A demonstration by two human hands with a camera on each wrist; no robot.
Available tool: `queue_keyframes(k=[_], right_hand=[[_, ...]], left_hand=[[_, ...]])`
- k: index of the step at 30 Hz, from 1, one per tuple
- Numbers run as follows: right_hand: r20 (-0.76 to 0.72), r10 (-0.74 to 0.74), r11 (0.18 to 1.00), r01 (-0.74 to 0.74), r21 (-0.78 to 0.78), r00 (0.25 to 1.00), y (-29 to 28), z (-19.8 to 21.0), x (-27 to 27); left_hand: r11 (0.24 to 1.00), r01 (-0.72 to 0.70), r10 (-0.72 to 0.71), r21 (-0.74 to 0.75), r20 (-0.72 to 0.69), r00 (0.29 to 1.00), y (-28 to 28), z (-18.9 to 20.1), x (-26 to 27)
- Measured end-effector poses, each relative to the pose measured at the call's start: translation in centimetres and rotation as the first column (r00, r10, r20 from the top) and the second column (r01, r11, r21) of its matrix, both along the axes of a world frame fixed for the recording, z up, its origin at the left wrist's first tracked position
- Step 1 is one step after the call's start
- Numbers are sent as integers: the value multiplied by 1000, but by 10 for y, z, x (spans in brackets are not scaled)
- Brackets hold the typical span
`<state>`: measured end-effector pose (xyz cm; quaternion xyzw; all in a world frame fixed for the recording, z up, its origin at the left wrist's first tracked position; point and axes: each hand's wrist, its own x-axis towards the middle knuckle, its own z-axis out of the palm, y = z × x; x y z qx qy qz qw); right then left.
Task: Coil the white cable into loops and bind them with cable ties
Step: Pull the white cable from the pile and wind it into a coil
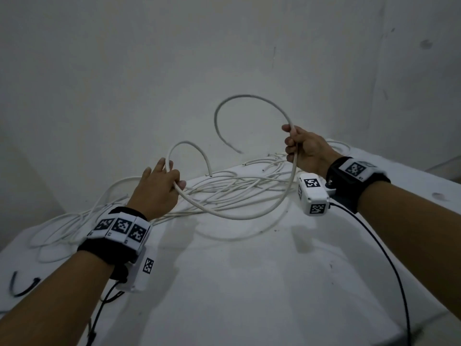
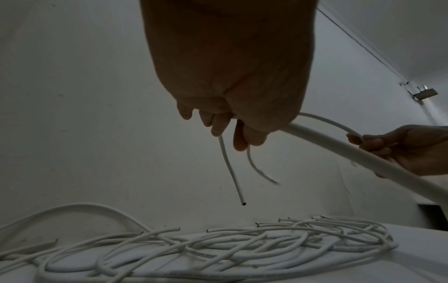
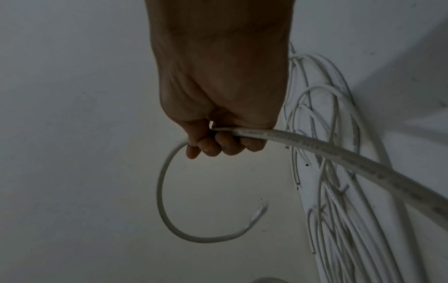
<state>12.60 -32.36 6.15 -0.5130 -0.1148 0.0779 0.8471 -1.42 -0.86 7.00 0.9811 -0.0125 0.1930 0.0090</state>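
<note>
Both hands hold one length of white cable (image 1: 239, 218) in the air above the white table (image 1: 249, 283). My left hand (image 1: 174, 181) grips it near one end; that end arcs up and over and hangs free (image 2: 243, 203). My right hand (image 1: 291, 146) grips it higher, with fingers curled round it (image 3: 218, 145). Beyond the right hand the cable curves up in a wide arc and its other end points down (image 3: 260, 208). Between the hands the cable sags in a low bow. A black cable tie (image 1: 35, 283) lies at the table's left edge.
A tangled pile of several more white cables (image 1: 224, 188) lies along the far side of the table, spilling off its left end. A plain white wall (image 1: 174, 58) stands close behind. Black leads run from both wrist cameras.
</note>
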Motion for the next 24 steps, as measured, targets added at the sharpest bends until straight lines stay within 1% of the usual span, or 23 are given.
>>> queue_keyframes(k=[2,4,7,9,10,11,13,14,15,18,19,20,21,22,23,24], right_hand=[[28,34,999,-34,-13,999,-4,10,-5],[48,38,999,-36,-39,998,-9,23,-12],[54,18,998,-15,-62,998,-21,43,-24],[97,25,991,-12,-133,995,-33,55,-34],[127,30,984,-7,-178,991,-39,61,-39],[153,30,976,4,-219,988,-45,67,-43],[188,9,961,43,-273,982,-59,81,-52],[198,5,957,53,-286,980,-67,88,-58],[210,17,954,47,-298,977,-75,94,-63],[249,143,935,-49,-350,958,-98,107,-88],[280,171,910,-42,-412,945,-103,108,-96],[334,175,861,21,-509,926,-106,106,-103],[415,154,768,156,-621,897,-108,102,-112],[495,132,654,300,-694,859,-107,97,-115],[559,107,544,422,-725,822,-106,91,-120],[598,90,455,501,-736,797,-105,85,-123]], left_hand=[[1000,27,-26,-9,58,998,-1,1,-1],[998,33,-27,-58,113,993,-5,5,-3],[989,-39,50,-141,75,996,-12,12,-3],[964,-28,46,-264,61,997,-22,20,-5],[934,10,17,-356,71,997,-29,25,-8],[888,48,-6,-458,91,996,-36,31,-12],[764,107,-11,-637,154,988,-46,42,-20],[710,132,-8,-691,179,984,-49,47,-23],[673,145,-4,-726,192,981,-51,53,-25],[567,134,33,-813,185,982,-55,68,-28],[523,135,41,-842,183,982,-57,71,-30],[485,140,44,-863,184,982,-62,74,-33],[453,143,48,-880,184,982,-68,76,-37],[428,145,48,-892,182,982,-73,77,-39],[412,141,41,-900,172,984,-80,78,-45],[406,140,22,-903,163,986,-85,76,-51]])
